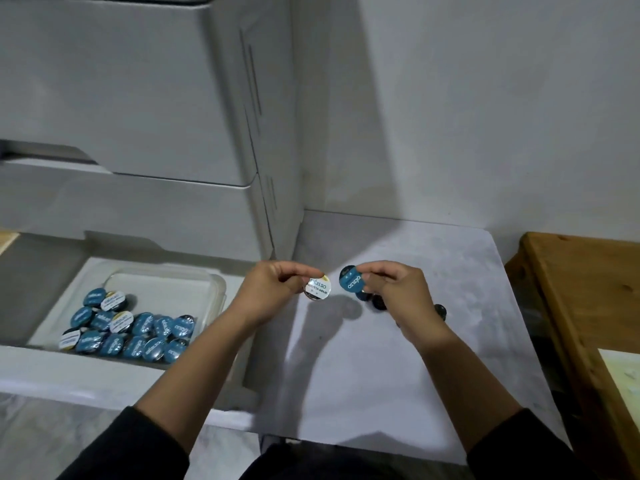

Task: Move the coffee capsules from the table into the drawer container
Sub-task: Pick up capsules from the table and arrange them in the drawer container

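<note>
My left hand (273,289) pinches a white-lidded coffee capsule (317,288) above the grey table (398,358). My right hand (394,289) grips a blue-lidded capsule (349,282) just to the right of it. Dark capsules (375,301) lie on the table under my right hand, and another dark capsule (440,310) shows beside the wrist. At the left, a clear plastic container (211,289) sits in the open white drawer (86,375). Several blue and white capsules (131,332) fill its near part.
A white drawer cabinet (138,116) rises behind the open drawer, against a white wall. A wooden table (581,289) stands at the right edge with a pale sheet (623,372) on it. Dark sleeves cover both forearms near the bottom.
</note>
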### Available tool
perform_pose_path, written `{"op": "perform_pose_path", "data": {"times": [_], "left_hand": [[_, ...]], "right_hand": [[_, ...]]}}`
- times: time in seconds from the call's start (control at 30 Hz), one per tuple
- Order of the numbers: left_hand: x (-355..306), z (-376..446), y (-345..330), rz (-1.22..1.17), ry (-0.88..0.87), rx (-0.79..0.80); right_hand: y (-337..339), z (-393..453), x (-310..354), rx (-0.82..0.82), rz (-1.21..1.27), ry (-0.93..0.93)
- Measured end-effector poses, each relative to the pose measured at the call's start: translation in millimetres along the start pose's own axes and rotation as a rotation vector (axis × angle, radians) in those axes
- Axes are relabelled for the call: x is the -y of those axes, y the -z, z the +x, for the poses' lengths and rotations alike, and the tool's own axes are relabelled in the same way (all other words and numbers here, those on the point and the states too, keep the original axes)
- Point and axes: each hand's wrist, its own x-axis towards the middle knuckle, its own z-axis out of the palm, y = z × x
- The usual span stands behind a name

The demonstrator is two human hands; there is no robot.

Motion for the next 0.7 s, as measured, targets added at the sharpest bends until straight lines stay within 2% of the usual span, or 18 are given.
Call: {"op": "perform_pose_path", "data": {"times": [0.2, 0.43, 0.6, 0.7], "left_hand": [[-4.9, -19.7, 74.9, 0.217, -0.036, 0.024], [28.5, -21.0, 185.5, 0.440, 0.001, 0.009], [64.2, -10.3, 256.0, 0.558, 0.033, 0.050], [84.3, 3.2, 281.3, 0.573, 0.057, 0.096]], "right_hand": [[-57.5, -8.8, 36.1, 0.177, -0.024, 0.072], [-163.4, -17.4, 51.3, 0.383, -0.149, 0.070], [-243.5, -11.1, 45.4, 0.440, -0.253, 0.002], [-282.8, 1.1, 34.7, 0.413, -0.284, -0.068]]}}
